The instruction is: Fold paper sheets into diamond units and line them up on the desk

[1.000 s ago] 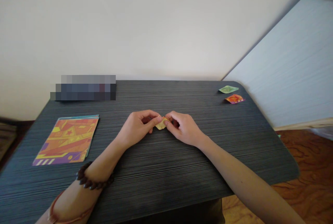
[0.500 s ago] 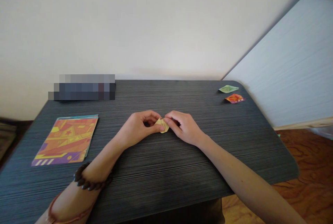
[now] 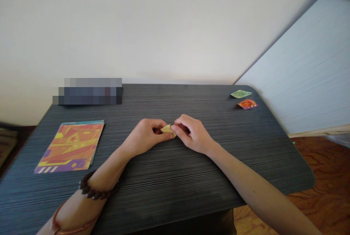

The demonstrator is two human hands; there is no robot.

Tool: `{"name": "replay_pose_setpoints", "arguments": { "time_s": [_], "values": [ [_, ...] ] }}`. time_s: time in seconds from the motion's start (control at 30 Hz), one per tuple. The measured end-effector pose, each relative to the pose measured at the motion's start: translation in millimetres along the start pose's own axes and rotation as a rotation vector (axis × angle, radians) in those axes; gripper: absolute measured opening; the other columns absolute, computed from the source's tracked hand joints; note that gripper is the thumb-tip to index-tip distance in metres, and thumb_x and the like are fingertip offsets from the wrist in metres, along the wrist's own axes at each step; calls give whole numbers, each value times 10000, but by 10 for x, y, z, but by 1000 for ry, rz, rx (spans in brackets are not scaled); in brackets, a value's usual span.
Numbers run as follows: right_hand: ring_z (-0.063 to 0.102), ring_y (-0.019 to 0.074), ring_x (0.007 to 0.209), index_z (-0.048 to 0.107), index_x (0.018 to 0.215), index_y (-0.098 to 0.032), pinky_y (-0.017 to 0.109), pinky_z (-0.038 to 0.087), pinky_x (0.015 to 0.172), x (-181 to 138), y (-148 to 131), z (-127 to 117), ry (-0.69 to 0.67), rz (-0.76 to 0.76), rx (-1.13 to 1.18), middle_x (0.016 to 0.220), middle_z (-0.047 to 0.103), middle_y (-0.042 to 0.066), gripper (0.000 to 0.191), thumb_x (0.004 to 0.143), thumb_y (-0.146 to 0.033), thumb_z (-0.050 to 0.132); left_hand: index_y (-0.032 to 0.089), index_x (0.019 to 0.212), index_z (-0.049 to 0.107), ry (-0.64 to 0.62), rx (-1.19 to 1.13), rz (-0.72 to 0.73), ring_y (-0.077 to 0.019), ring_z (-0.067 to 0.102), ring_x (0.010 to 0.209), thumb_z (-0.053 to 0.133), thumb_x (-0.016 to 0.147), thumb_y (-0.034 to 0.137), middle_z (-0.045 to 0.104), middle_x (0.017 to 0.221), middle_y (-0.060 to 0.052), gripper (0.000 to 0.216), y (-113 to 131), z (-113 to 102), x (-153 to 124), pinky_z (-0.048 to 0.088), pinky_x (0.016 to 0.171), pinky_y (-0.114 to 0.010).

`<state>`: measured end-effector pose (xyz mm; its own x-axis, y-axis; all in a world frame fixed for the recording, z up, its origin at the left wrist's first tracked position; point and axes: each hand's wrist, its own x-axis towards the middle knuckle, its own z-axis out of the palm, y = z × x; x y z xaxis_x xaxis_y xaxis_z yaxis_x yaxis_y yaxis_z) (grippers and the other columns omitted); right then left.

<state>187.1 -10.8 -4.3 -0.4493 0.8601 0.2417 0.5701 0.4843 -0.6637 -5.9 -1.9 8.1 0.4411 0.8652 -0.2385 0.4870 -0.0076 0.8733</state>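
Observation:
A small folded piece of yellow paper (image 3: 167,129) is pinched between both my hands at the middle of the dark striped table (image 3: 164,191). My left hand (image 3: 146,136) grips its left side with thumb and fingers closed. My right hand (image 3: 191,134) pinches its right side, fingers curled. Most of the paper is hidden by my fingers. A beaded bracelet sits on my left wrist.
A stack of orange and purple patterned paper sheets (image 3: 70,147) lies at the table's left. A green folded paper shape (image 3: 240,94) and an orange one (image 3: 247,104) rest at the far right corner. A blurred dark object (image 3: 89,91) sits at the back left. A pale panel (image 3: 306,71) leans at the right.
My fingers have shifted slightly on the yellow paper, and the piece has turned a little between them. Both hands stay at the same place on the table.

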Motion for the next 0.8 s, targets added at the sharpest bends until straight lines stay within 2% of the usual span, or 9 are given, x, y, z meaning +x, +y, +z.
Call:
{"name": "replay_pose_setpoints", "arguments": {
  "time_s": [0.27, 0.5, 0.67, 0.8],
  "values": [
    [490, 110, 651, 504, 777, -185, 236, 366, 629, 11, -31, -13, 5, 0, 73, 713, 533, 0, 228, 936, -279, 369, 164, 727, 643, -3, -1, -11, -113, 481, 560, 614, 716, 500, 557, 598, 23, 337, 41, -4, -1, 341, 502, -199],
    [485, 105, 642, 520, 815, -183, 235, 373, 623, 11, -22, -2, 46, 9, 121, 721, 534, -2, 215, 935, -306, 391, 169, 786, 676, -117, -4, 5, -144, 554, 642, 618, 731, 479, 638, 679, 8, 320, 38, -42, -3, 386, 562, -212],
    [494, 104, 637, 523, 887, -188, 232, 377, 603, 0, -22, 13, 19, 47, 124, 761, 561, 1, 164, 920, -309, 419, 163, 742, 691, -88, 7, -1, -141, 560, 632, 578, 763, 481, 653, 687, 13, 338, 9, -22, -3, 395, 570, -217],
    [501, 103, 657, 525, 853, -182, 227, 385, 616, 5, -29, -8, 10, 32, 174, 757, 555, 0, 171, 925, -284, 408, 167, 751, 702, -90, 27, -3, -139, 554, 627, 592, 752, 481, 648, 663, 20, 333, 6, -10, 0, 378, 550, -209]
  ]
}}
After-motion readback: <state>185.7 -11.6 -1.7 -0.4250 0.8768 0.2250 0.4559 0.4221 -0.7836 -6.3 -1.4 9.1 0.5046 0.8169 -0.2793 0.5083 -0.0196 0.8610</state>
